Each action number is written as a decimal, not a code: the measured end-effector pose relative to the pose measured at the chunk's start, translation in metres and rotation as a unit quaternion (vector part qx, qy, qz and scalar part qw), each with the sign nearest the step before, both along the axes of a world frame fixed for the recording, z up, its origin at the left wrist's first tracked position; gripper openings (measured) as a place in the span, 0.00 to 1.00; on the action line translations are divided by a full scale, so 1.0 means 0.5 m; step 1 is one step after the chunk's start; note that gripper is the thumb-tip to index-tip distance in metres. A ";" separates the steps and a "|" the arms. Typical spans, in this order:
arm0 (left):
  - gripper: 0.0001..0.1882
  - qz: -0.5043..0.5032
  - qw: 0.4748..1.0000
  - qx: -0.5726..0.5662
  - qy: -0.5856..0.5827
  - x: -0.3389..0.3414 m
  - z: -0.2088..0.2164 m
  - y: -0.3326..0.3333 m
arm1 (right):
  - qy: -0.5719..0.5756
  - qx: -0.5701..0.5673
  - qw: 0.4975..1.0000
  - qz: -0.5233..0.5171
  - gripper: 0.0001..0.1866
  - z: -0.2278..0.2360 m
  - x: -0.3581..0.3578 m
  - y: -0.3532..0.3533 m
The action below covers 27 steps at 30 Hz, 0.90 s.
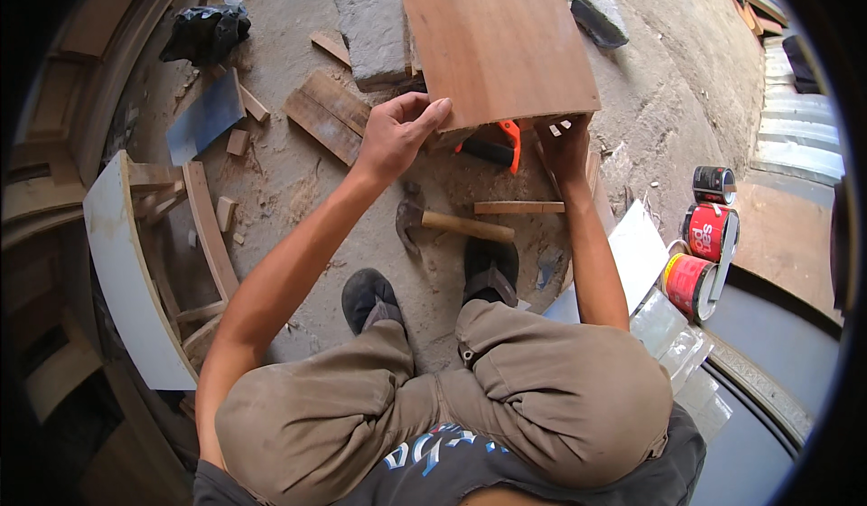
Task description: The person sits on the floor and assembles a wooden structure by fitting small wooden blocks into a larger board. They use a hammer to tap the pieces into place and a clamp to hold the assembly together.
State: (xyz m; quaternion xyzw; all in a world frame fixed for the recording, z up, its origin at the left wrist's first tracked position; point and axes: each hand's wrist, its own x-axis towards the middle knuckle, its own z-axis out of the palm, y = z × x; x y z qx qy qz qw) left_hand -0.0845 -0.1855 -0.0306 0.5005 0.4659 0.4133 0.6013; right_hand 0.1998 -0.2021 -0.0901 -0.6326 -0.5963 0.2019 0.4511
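A wide brown wooden panel (497,45) stretches away from me, its near edge between my two hands. My left hand (397,135) is closed on the near left corner, thumb on top and fingers bent at the edge. At the near right corner my right hand (566,149) grips the panel from below, its fingers partly hidden in shadow. Beneath the near edge shows a tool with an orange handle (512,145) and a black part, mostly covered by the panel. A claw hammer (465,227) with a wooden handle lies on the ground by my shoes, near a thin wood strip (519,207).
A grey stone block (372,36) and a plank (325,113) lie left of the panel, a dark stone (600,22) to its right. A white-faced wooden frame (135,271) stands at left. Red cans (692,285) and glass pieces (673,330) are at right.
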 end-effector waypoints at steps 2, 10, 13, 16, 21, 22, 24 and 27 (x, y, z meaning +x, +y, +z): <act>0.17 -0.014 1.000 -0.002 0.008 0.000 0.002 0.004 | -0.004 0.002 1.000 0.008 0.38 -0.010 0.014 0.003; 0.16 -0.030 0.998 -0.014 0.050 -0.012 0.008 0.005 | -0.083 0.053 0.988 -0.116 0.45 -0.055 -0.027 -0.037; 0.16 -0.022 0.999 -0.025 0.009 -0.014 -0.001 0.005 | 0.084 0.052 0.991 -0.086 0.48 -0.072 -0.106 -0.129; 0.15 -0.025 0.999 -0.019 0.014 -0.008 0.005 0.005 | 0.044 0.041 0.997 0.039 0.48 -0.015 -0.192 -0.162; 0.16 -0.001 0.999 -0.036 0.018 -0.005 0.010 0.005 | 0.054 -0.018 0.990 0.133 0.44 0.008 -0.256 -0.083; 0.16 0.006 0.999 -0.036 0.016 -0.002 0.014 0.006 | 0.059 -0.032 0.989 0.135 0.44 0.013 -0.255 -0.074; 0.16 0.002 0.999 -0.038 0.005 0.003 0.020 0.010 | 0.070 -0.061 0.986 0.140 0.42 0.022 -0.253 -0.060; 0.16 -0.009 0.999 -0.047 0.006 0.006 0.037 0.014 | 0.071 -0.031 0.988 0.131 0.40 0.024 -0.252 -0.056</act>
